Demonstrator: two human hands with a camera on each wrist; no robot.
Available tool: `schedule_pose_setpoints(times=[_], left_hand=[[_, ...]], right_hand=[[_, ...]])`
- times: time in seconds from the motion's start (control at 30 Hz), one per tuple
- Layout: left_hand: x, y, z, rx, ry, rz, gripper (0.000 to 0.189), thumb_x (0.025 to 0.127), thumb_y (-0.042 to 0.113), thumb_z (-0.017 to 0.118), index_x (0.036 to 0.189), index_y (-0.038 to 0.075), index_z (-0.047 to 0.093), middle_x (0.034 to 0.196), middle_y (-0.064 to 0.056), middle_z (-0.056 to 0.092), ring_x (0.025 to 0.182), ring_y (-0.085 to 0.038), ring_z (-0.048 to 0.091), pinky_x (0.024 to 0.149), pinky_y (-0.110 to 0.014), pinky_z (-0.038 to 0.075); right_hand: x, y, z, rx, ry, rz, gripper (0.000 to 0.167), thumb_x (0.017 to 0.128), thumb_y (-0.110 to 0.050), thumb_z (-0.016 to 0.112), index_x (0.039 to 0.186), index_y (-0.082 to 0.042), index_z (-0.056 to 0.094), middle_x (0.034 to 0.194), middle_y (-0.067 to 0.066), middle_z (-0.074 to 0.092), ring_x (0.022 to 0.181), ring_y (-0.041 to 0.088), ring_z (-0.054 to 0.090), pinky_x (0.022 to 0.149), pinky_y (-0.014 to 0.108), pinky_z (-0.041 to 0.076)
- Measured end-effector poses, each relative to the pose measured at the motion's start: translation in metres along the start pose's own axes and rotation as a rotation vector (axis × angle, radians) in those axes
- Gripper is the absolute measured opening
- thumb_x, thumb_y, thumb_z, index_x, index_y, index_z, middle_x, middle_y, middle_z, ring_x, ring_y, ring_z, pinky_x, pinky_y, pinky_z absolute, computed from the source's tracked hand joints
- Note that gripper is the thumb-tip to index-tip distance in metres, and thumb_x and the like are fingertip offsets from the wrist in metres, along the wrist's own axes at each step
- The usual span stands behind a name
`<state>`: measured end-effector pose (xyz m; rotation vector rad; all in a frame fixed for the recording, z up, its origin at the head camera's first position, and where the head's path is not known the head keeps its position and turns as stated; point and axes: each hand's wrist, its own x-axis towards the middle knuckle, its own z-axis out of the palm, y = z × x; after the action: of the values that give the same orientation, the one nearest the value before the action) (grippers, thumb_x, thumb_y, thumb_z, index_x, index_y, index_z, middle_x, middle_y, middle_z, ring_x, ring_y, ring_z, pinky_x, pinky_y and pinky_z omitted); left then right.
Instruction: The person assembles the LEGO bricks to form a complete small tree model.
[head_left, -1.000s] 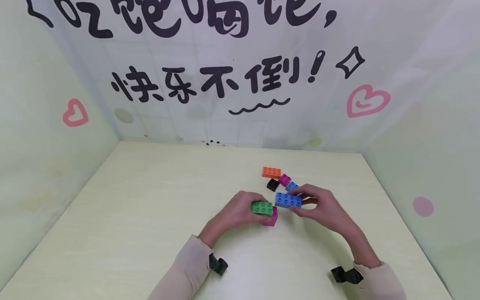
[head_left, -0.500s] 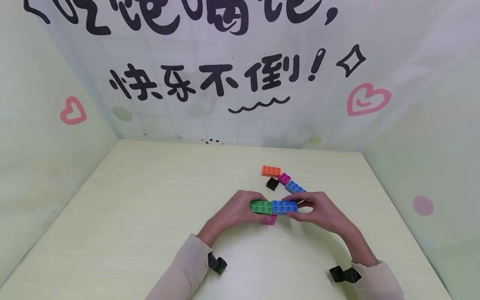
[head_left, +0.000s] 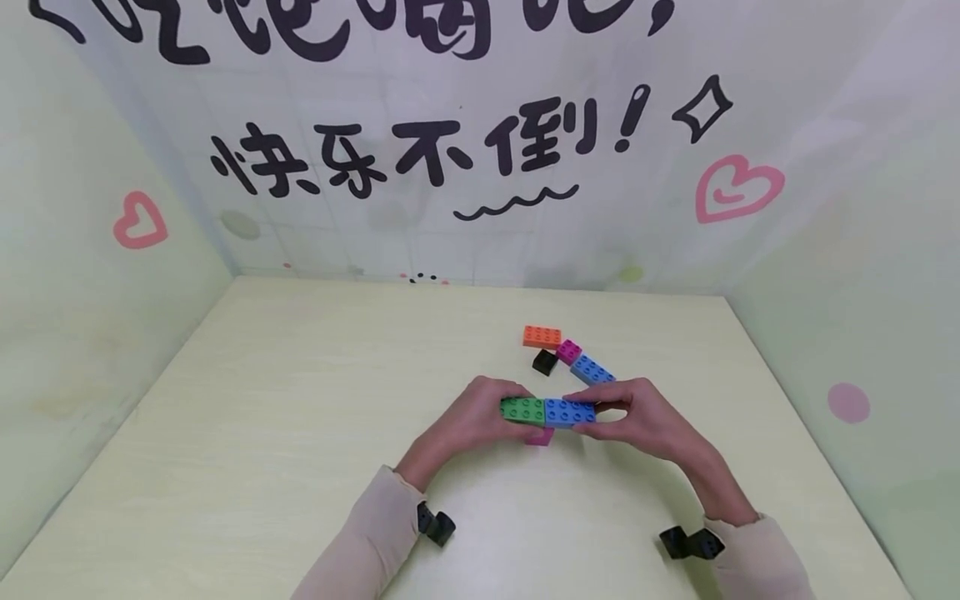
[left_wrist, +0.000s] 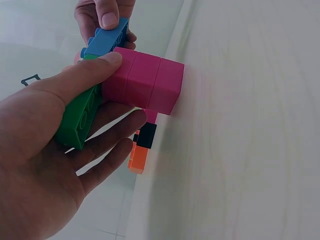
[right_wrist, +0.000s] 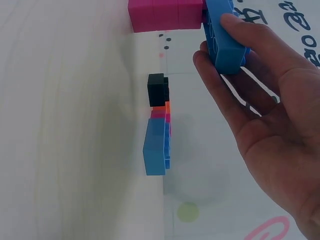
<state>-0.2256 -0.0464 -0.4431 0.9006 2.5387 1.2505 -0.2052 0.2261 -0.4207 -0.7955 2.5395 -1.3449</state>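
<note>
bricks look light, stiff & slick: left hand fingers clamp green brick w/ pink brick under, right hand pinches blue brick by long sides.

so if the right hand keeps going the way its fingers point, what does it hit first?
Right hand points left, gripping the blue brick, which already abuts the green brick in the left hand. So the green brick, then the left fingers; depth is unclear.
</note>
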Motion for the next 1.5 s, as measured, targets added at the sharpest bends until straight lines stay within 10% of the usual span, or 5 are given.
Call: schedule_pose_setpoints(times=[0.53, 1.5], left_hand=[[0.001, 0.002, 0.007, -0.141, 0.085, 0.121, 0.034, 0.083, 0.034, 0.079, 0.112, 0.019, 0.07, 0.105, 0.014, 0.067, 0.099, -0.005, 0.061, 0.089, -0.026, 0.048], [0.0, -0.01, 0.008, -0.242, 0.064, 0.061, 0.036, 0.08, 0.043, 0.081, 0.112, 0.033, 0.068, 0.108, 0.018, 0.065, 0.101, -0.008, 0.058, 0.088, -0.032, 0.047]], right_hand=[[0.003, 0.002, 0.0, -0.041, -0.029, -0.024, 0.035, 0.082, -0.024, 0.081, 0.115, -0.019, 0.074, 0.113, -0.004, 0.07, 0.097, 0.017, 0.063, 0.082, 0.047, 0.054], [0.001, -0.005, 0.005, -0.074, -0.024, 0.028, 0.039, 0.083, -0.031, 0.08, 0.118, -0.019, 0.067, 0.108, -0.006, 0.066, 0.095, 0.017, 0.063, 0.085, 0.037, 0.054]])
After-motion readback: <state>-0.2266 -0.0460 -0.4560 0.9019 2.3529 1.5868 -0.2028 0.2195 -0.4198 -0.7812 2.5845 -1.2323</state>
